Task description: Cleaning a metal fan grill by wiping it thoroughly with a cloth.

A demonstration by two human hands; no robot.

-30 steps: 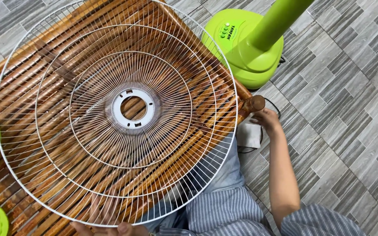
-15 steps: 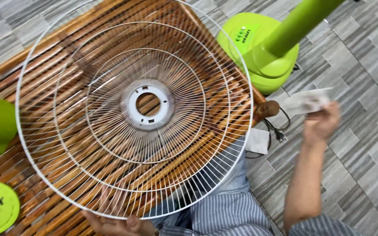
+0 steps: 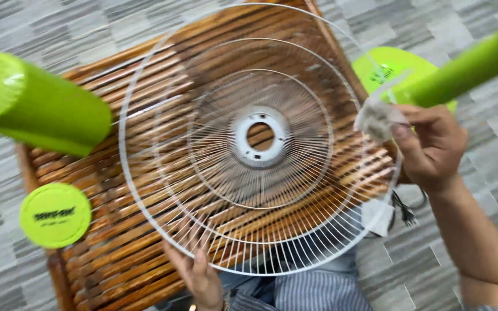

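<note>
A round white wire fan guard [image 3: 260, 138] is held tilted over a slatted wooden table [image 3: 110, 242]. My left hand [image 3: 200, 279] grips its lower rim from underneath. At the guard's right edge, my right hand [image 3: 430, 147] pinches a crumpled white cloth or tissue [image 3: 378, 118] against the wires. The grey plastic hub ring [image 3: 259, 136] with its open hole sits at the guard's middle.
A green cylinder-shaped fan part [image 3: 36, 103] lies at the upper left, and a flat green round cap [image 3: 55, 215] below it. The green fan base [image 3: 393, 66] and pole [image 3: 468, 66] stand on the tiled floor at right. A white plug with cord [image 3: 381, 216] lies beside the table.
My right hand has lifted the white cloth from the floor by the table up to the guard's right rim. The view has shifted, so the guard sits further right.
</note>
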